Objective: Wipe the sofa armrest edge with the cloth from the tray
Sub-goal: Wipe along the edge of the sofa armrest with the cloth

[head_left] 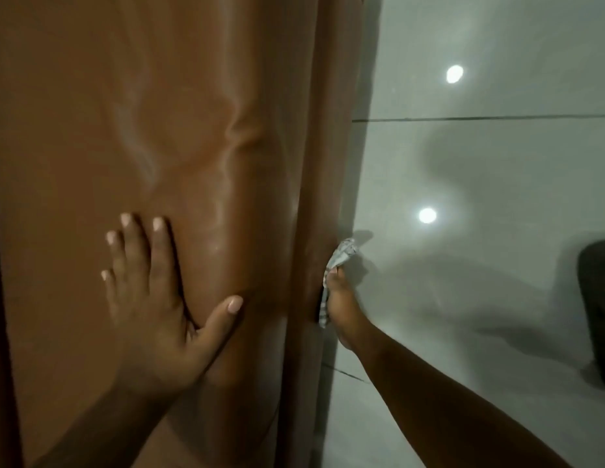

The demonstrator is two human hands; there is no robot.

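The brown leather sofa armrest [159, 130] fills the left and middle of the view, its outer edge [331, 197] running top to bottom. My left hand [152, 292] lies flat on the armrest top, fingers spread, holding nothing. My right hand [341, 309] presses a small checked grey-white cloth [340, 256] against the outer side of the armrest edge. Most of the cloth is hidden between my palm and the leather; one corner sticks out above my fingers. The tray is not in view.
A glossy pale tiled floor [497, 163] lies to the right of the sofa, with two lamp reflections and dark grout lines. A dark object [598, 305] stands at the right border.
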